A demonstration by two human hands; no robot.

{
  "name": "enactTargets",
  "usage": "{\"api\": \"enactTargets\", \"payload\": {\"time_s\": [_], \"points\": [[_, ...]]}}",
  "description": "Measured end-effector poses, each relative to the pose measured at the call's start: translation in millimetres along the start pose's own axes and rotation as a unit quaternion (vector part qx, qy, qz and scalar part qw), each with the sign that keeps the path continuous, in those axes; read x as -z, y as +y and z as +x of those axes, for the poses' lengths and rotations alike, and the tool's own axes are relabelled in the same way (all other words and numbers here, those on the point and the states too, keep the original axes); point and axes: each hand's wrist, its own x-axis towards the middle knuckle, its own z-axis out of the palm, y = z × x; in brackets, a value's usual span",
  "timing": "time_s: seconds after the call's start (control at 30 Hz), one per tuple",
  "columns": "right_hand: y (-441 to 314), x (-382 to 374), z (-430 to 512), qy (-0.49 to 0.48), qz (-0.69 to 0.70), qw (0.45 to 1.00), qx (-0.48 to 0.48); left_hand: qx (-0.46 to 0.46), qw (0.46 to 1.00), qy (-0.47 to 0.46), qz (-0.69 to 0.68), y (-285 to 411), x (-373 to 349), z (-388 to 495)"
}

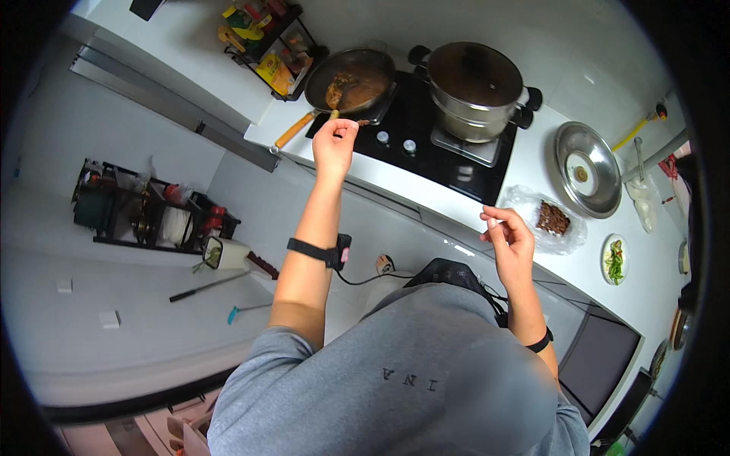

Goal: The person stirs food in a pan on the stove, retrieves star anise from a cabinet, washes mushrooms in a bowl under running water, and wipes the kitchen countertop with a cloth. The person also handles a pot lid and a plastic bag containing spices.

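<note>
My left hand (335,142) is pinching a small reddish-brown dried piece (363,122) between thumb and forefinger, just in front of the wok (376,64). Brown sauce with some food (360,91) lies in the wok. A utensil's light handle end (335,114) shows right behind my left hand, and the wok's wooden handle (293,130) points out to its left. Over the counter's front edge is my right hand (512,242), fingers loosely bent and apart, with nothing visible in it. Beside it lies a clear plastic bag (562,242) with dark reddish-brown dried bits (552,219).
A lidded steel steamer pot (476,117) stands on the black cooktop (419,108). Rightward are a steel basin (607,176) and a small plate of cut green vegetables (615,261). A spice rack (285,34) is left of the wok. A storage rack (162,242) stands behind left.
</note>
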Motion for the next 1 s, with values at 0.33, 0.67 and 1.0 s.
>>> {"api": "enactTargets", "payload": {"time_s": [0.33, 0.67, 1.0], "points": [[3, -175, 31, 0.037, -0.058, 0.992, -0.103, -0.047, 0.978, -0.105, 0.176, -100, -31, 216], [44, -210, 74, -0.049, -0.061, 0.982, -0.175, -0.052, 0.986, -0.065, -0.147, -133, 42, 210], [111, -338, 234, -0.108, 0.184, 0.843, -0.493, 0.07, 0.992, 0.106, 0.013, -144, 160, 93]]}}
